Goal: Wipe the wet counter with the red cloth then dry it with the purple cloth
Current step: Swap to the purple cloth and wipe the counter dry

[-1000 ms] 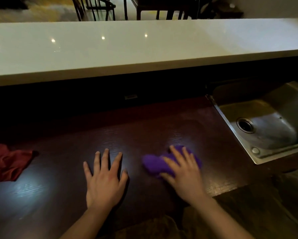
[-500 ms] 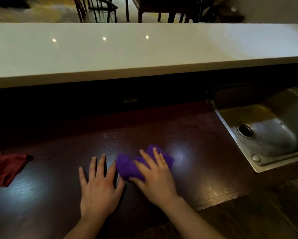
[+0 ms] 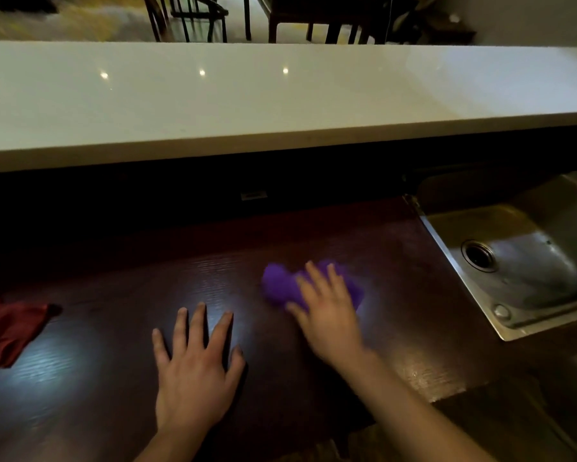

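My right hand presses flat on the crumpled purple cloth on the dark wooden counter, right of centre. Most of the cloth sticks out past my fingers to the left and far side. My left hand lies palm down on the bare counter with fingers spread, holding nothing. The red cloth lies bunched at the far left edge of the view, apart from both hands.
A steel sink with a round drain is set into the counter at the right. A raised white ledge runs across the back. Chairs and a table stand beyond it. The counter's front edge is close to my arms.
My right hand has slid the purple cloth to the right and a little farther from me, after sweeping left beside my left hand. The left hand and red cloth stayed put.
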A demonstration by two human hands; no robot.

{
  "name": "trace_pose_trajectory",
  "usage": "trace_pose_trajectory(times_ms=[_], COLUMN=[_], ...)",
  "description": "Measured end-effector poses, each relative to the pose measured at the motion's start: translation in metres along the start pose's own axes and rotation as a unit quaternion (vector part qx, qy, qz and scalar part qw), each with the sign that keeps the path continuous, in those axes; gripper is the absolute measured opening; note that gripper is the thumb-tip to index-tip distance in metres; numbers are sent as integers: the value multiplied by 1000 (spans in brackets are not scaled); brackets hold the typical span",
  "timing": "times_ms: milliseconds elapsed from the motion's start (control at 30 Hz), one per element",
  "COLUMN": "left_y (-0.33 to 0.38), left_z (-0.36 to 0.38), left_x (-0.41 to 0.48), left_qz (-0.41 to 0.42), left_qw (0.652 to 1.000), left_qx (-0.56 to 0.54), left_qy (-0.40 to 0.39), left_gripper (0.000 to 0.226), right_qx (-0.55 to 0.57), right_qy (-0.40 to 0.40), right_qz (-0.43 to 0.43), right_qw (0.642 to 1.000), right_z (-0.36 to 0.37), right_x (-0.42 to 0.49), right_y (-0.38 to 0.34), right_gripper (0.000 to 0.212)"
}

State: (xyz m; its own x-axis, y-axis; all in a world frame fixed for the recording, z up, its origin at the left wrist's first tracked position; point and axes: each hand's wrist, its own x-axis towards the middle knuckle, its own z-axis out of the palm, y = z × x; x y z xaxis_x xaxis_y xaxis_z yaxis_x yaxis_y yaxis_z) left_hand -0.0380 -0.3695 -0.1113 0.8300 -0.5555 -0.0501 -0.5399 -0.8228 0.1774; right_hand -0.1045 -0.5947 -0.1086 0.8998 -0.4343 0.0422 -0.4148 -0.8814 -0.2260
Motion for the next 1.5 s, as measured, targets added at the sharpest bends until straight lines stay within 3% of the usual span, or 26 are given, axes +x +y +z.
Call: trace_pose_trajectory(times_ms=[67, 133, 300, 400, 600, 667, 833, 933, 1000, 1133, 1233, 1300, 1400, 1433, 1500], left_y=[0, 1, 1, 1, -2, -3, -4, -2, -3, -3, -5, -5, -5, -4, -2], left_z=[-1, -1, -1, -1, 2, 4, 7, 6, 6, 10, 12, 12, 13, 11, 5], left_x=[0, 0, 1, -1, 1, 1, 3, 2, 2, 2, 3, 3, 2, 1, 3], left_qz=[4, 6, 4, 4, 8, 9, 7, 8, 8, 18, 22, 22, 16, 15, 11], left_qw=[1000, 1000, 1000, 1000, 1000, 1000, 1000, 1000, 1000, 999, 997, 998, 999, 1000, 1000], left_qx=[-4, -6, -1, -3, -5, -3, 6, 4, -1, -16, -24, -22, -8, -7, -10], left_qy=[4, 7, 5, 1, 4, 5, 4, 8, 17, 44, 64, 52, 33, 26, 19], left_gripper=[62, 62, 61, 61, 61, 60, 61, 61, 61, 62, 63, 63, 62, 61, 62], right_qx=[0, -10, -42, -21, -17, -27, -38, -21, -42, -6, -10, -20, -8, -5, 6], right_qy=[-27, -27, 1, -1, -19, -7, 36, 44, 22, -25, -22, 14, 17, 16, 3], right_qz=[-77, -79, 151, 205, -84, -97, 156, 226, 161, -77, -177, -102, 96, 100, 29], right_qw=[997, 996, 988, 979, 996, 995, 986, 973, 986, 997, 984, 994, 995, 995, 1000], right_z=[4, -2, -24, -21, 5, 1, -17, -16, -10, 17, 16, 8, -2, 1, 8], right_x=[-38, -37, 43, 75, 2, -2, 78, 122, 135, 97, 73, 94, 128, 127, 108], right_y=[-6, 22, 86, 61, -12, 15, 87, 65, 24, -64, -42, -5, -1, -14, -43], right_gripper=[58, 56, 58, 63, 59, 57, 56, 60, 61, 62, 57, 55, 56, 57, 58])
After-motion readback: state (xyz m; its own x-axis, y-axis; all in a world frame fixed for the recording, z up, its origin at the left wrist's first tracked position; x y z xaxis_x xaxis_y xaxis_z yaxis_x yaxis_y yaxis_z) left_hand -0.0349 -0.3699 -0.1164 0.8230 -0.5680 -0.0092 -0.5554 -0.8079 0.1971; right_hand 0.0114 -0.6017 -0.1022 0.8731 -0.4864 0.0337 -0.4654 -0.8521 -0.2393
